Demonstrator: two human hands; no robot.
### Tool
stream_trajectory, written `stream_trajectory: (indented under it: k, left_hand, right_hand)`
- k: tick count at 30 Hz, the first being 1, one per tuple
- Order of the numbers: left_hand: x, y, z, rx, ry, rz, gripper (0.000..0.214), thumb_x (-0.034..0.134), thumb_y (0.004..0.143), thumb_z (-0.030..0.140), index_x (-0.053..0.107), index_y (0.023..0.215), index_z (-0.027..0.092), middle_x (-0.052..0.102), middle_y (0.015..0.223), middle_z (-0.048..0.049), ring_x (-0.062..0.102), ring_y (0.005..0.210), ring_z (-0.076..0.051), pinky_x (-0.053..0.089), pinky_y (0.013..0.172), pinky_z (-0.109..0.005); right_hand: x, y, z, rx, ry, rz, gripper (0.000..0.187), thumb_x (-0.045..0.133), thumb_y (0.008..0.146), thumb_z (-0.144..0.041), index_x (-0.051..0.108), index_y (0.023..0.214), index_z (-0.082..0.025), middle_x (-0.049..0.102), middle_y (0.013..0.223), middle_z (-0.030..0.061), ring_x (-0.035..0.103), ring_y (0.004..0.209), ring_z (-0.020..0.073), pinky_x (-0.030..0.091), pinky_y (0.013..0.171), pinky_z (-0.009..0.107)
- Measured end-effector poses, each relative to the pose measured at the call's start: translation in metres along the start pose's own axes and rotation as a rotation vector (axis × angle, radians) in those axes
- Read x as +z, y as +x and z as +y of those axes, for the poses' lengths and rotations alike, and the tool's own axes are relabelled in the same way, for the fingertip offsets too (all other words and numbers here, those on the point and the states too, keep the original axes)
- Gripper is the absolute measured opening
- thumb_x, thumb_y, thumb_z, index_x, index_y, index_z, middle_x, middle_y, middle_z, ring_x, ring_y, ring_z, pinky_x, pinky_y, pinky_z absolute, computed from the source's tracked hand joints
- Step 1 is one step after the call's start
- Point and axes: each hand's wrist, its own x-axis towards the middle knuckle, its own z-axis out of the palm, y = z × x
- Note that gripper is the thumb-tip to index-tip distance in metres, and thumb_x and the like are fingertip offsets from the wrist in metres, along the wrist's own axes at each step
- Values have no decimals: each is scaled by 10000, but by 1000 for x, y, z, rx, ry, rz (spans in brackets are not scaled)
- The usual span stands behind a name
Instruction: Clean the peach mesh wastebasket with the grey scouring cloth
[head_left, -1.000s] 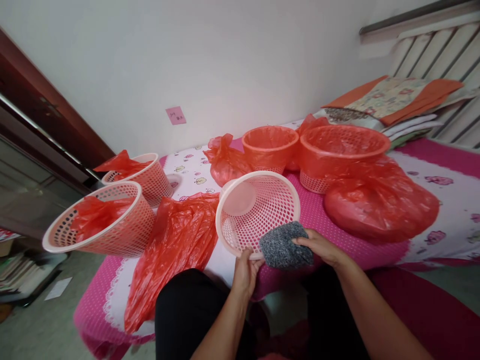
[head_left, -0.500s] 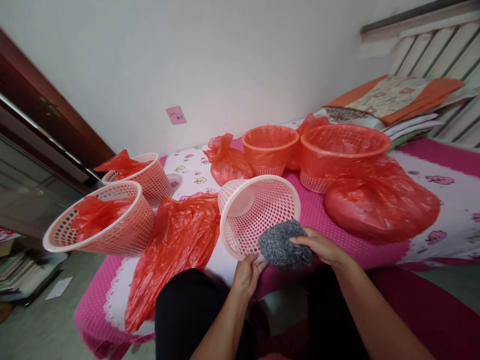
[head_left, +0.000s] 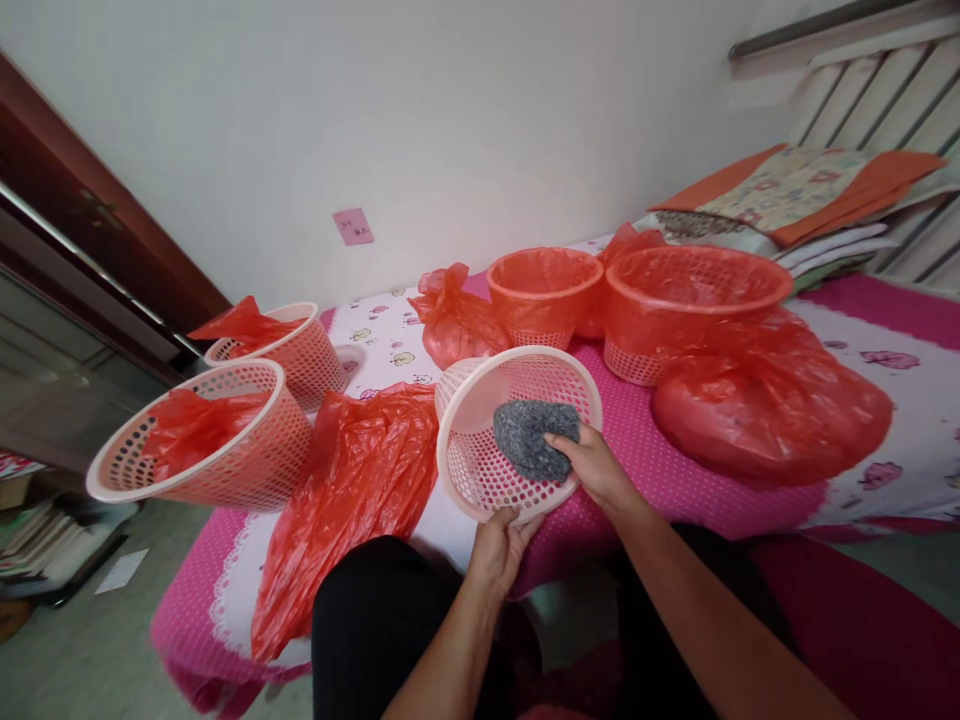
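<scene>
A pink plastic mesh basket [head_left: 457,478] lies tipped on its side, its mouth facing me. My left hand [head_left: 501,550] grips the lower rim from below, with the thumb on the rim. My right hand [head_left: 592,462] holds a grey fuzzy cloth [head_left: 534,438] bunched in its fingers, and the cloth is inside the basket's mouth. A flattened red plastic bag [head_left: 356,480] lies on the bed cover just left of this basket.
Two pink baskets [head_left: 225,490] holding red bags stand at left. Behind are two baskets [head_left: 694,320] lined with red bags, a tied red bag [head_left: 461,325] and a large filled red bag [head_left: 772,410]. Folded bedding [head_left: 810,195] is stacked by the radiator [head_left: 885,120].
My right hand has moved left and up, carrying the grey cloth from the basket's front rim into its mouth. My left hand still grips the rim.
</scene>
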Motion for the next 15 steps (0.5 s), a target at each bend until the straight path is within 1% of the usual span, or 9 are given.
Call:
stream_trajectory:
  k: [3, 4, 5, 6, 7, 9, 11, 13, 15]
  left_hand:
    - [2, 0, -1, 6, -20, 29, 265, 568, 752, -74, 655, 949, 82, 779, 922, -136, 788, 887, -271, 626, 1001, -498]
    - [2, 0, -1, 7, -22, 31, 273, 570, 751, -72, 655, 962, 77, 779, 929, -144, 788, 895, -277, 623, 1004, -501]
    - [2, 1, -1, 11, -24, 32, 293, 571, 751, -68, 657, 994, 71, 781, 948, -154, 789, 907, -285, 620, 1008, -507]
    - [2, 1, -2, 15, -25, 30, 326, 572, 749, -64, 656, 1037, 65, 785, 973, -165, 790, 920, -293, 617, 1011, -516]
    - [1, 2, -2, 20, -25, 23, 361, 574, 747, -61, 654, 1078, 60, 788, 999, -173, 791, 932, -300, 614, 1014, -523]
    - [0, 3, -2, 17, -24, 9, 399, 577, 745, -56, 649, 1121, 55, 793, 1022, -176, 794, 942, -309, 613, 1014, -525]
    - [-1, 4, -2, 9, -29, 15, 389, 580, 742, -53, 655, 1108, 57, 799, 1001, -166, 797, 928, -301, 616, 1012, -508]
    - [-3, 5, -2, 7, -36, 14, 366, 588, 740, -46, 664, 1083, 57, 801, 973, -163, 798, 923, -302, 614, 1013, -508]
    - [-4, 6, -3, 21, -45, -3, 365, 601, 731, -38, 672, 1075, 60, 803, 972, -169, 796, 939, -315, 607, 1020, -525]
  right_hand:
    - [20, 21, 3, -244, -219, 51, 356, 664, 847, -275, 720, 1183, -173, 802, 1134, 105, 747, 1042, 269, 563, 997, 444]
    - [26, 28, 7, -339, -309, 46, 396, 615, 854, -202, 699, 1241, -179, 792, 1172, 106, 737, 1082, 263, 551, 1025, 446]
    - [32, 35, 12, -423, -422, 12, 487, 565, 846, -128, 661, 1320, -187, 771, 1240, 110, 715, 1152, 255, 530, 1067, 450]
    - [38, 41, 18, -482, -553, -47, 593, 530, 823, -66, 613, 1396, -190, 735, 1329, 120, 678, 1240, 251, 498, 1116, 461]
    - [43, 47, 24, -511, -685, -123, 683, 518, 792, -24, 568, 1454, -186, 688, 1413, 135, 631, 1323, 254, 463, 1160, 479]
    - [50, 57, 38, -484, -903, -277, 782, 562, 734, 3, 528, 1497, -163, 613, 1512, 173, 563, 1415, 288, 415, 1205, 524]
    - [55, 64, 50, -423, -1004, -379, 813, 615, 694, 7, 546, 1488, -151, 610, 1514, 193, 573, 1409, 319, 425, 1199, 530]
    - [59, 67, 56, -386, -1049, -440, 808, 632, 691, 13, 564, 1482, -139, 619, 1505, 200, 592, 1392, 318, 441, 1192, 482]
    - [63, 69, 59, -365, -1102, -497, 796, 639, 708, 17, 561, 1490, -111, 602, 1520, 212, 573, 1413, 315, 420, 1206, 444]
